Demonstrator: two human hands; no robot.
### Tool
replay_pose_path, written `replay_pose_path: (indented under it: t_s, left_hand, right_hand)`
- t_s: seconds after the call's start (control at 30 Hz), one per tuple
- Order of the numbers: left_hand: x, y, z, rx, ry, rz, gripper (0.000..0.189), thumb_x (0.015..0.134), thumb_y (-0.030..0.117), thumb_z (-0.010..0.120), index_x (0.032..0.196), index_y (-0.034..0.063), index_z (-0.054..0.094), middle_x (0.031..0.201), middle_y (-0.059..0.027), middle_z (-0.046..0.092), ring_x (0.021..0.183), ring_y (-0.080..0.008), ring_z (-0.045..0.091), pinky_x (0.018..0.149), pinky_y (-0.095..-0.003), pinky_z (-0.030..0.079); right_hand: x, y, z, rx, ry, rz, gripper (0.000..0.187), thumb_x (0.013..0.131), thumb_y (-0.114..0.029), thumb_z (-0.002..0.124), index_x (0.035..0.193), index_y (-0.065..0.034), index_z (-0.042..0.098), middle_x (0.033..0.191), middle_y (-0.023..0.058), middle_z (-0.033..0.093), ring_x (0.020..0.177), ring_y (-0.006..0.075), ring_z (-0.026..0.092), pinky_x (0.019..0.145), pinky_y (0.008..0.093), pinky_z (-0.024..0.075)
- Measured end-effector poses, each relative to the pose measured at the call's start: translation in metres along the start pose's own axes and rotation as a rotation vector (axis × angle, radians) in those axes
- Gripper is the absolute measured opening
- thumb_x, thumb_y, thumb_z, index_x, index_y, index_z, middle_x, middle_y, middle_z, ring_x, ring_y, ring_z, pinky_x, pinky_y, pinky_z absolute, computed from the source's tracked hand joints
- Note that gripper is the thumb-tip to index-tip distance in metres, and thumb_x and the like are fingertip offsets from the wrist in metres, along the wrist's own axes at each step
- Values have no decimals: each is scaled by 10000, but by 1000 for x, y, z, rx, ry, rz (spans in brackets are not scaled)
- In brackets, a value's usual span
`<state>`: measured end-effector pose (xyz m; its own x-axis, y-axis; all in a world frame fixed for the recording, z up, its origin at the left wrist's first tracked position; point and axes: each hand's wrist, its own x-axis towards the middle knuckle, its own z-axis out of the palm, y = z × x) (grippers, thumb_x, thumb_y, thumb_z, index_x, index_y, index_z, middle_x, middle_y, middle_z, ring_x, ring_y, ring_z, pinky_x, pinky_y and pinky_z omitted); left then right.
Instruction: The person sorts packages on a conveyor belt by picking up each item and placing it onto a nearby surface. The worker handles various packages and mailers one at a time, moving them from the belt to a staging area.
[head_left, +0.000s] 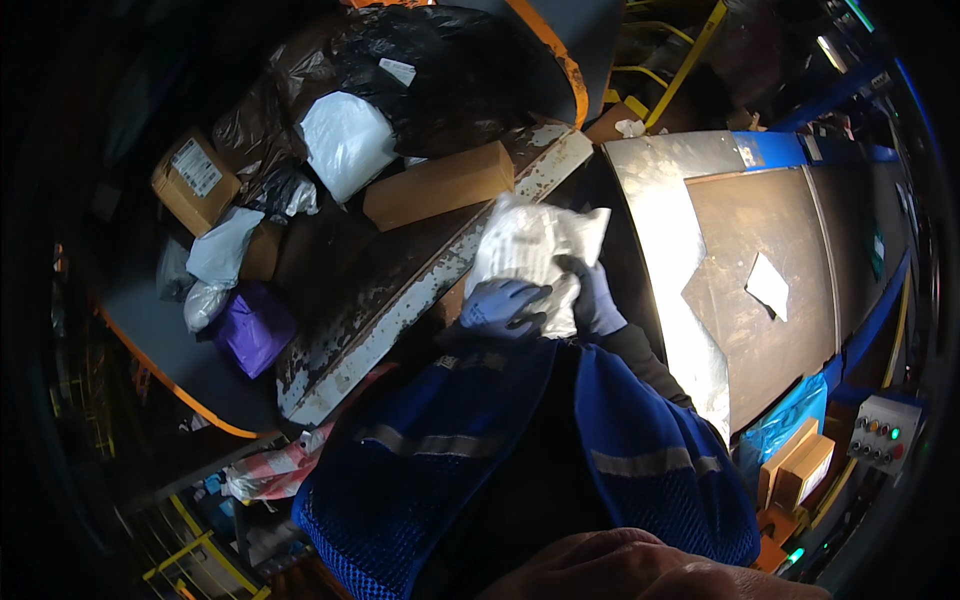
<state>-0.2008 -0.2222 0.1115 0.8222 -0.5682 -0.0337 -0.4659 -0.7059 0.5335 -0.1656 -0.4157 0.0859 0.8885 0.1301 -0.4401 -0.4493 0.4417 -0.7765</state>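
Note:
My gloved left hand (504, 306) and gloved right hand (592, 294) hold a white plastic mailing bag (529, 244) close in front of my blue vest. The left hand lies over the bag's lower left part, and the right hand grips its right side. Part of the bag is blurred. Just beyond it, a long cardboard box (442, 186) rests by the worn metal edge of the left conveyor. A white plastic parcel (346, 142) lies behind that box.
On the left are a labelled cardboard box (196, 182), a purple bag (255, 328) and large black bags (457, 75). To the right, a belt conveyor (757, 337) bears a flat white item (768, 286). A control box (885, 435) stands beyond cardboard boxes (804, 469) at the lower right.

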Motion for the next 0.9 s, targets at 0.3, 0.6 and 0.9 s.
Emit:
replay_pose_path:
  t_s: [0.3,0.6,0.9]
  left_hand:
    - [56,12,-6,-85,330,-16,570,840,322,608,1328,90,425,1295,-175,461,1214,-331,426,1025,-429,346]
    - [152,-136,-40,295,233,-342,960,660,479,743,1406,89,283,1400,-175,359,1267,-368,342,1050,-443,304]
    - [165,-156,-39,342,168,-333,1089,551,475,814,1421,143,248,1402,-167,337,1279,-367,319,1038,-500,291]
  right_hand:
    - [-17,7,-165,-804,101,-1074,548,815,-159,638,1251,69,398,1224,181,506,1118,295,517,980,409,403]
    - [-53,53,-256,-706,217,-803,426,918,-127,503,1316,-19,400,1284,130,457,1195,225,438,1021,371,354]
    - [-91,-5,-153,32,252,-494,402,914,-167,486,1273,6,436,1237,126,504,1151,228,474,1006,357,365]
